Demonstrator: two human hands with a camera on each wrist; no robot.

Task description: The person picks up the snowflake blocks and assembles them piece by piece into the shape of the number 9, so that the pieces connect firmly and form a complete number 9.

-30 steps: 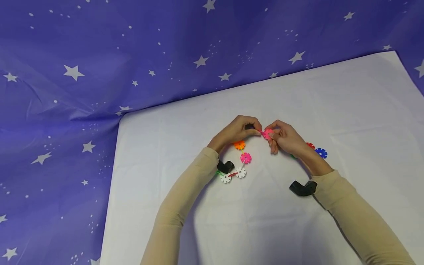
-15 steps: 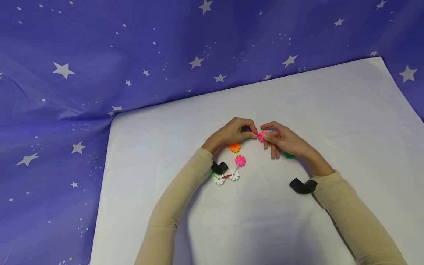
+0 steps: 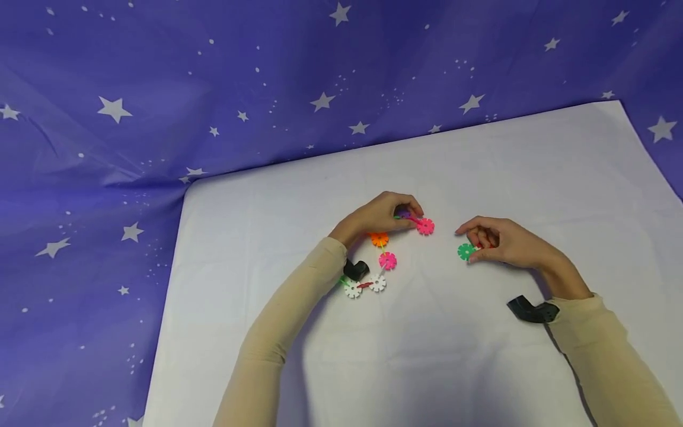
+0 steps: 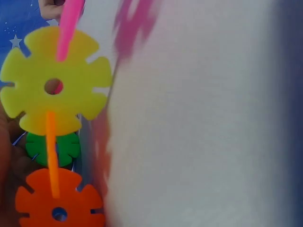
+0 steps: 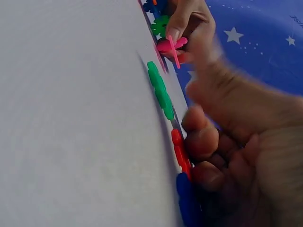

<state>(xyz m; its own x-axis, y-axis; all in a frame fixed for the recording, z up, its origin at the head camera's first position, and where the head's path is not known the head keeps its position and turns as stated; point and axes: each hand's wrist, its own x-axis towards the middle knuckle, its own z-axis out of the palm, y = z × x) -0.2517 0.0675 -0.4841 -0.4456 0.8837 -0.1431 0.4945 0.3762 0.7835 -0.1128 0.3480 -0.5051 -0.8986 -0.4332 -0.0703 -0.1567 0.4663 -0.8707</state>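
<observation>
My left hand (image 3: 381, 212) pinches a pink notched plastic disc in a chain of interlocking discs, with another pink disc (image 3: 425, 226) sticking out past the fingertips. Below the hand the chain runs on through an orange disc (image 3: 380, 239), a pink disc (image 3: 388, 261) and white discs (image 3: 377, 283). A yellow disc (image 4: 90, 80) and an orange-red one (image 4: 61, 189) hang close in the left wrist view. My right hand (image 3: 514, 240) reaches over a green disc (image 3: 466, 252), thumb and index finger apart. Beside its fingers lie a red disc (image 5: 181, 150) and a blue disc (image 5: 187, 198).
The discs are on a white-covered table (image 3: 405, 367). A purple star-printed cloth (image 3: 267, 77) hangs behind the table and along its left side. Black wrist mounts (image 3: 532, 310) stick out from both beige sleeves (image 3: 304, 296).
My right hand has let go of the outer pink disc and moved right and nearer, to the green disc. My left hand keeps its pinch on the chain in about the same place.
</observation>
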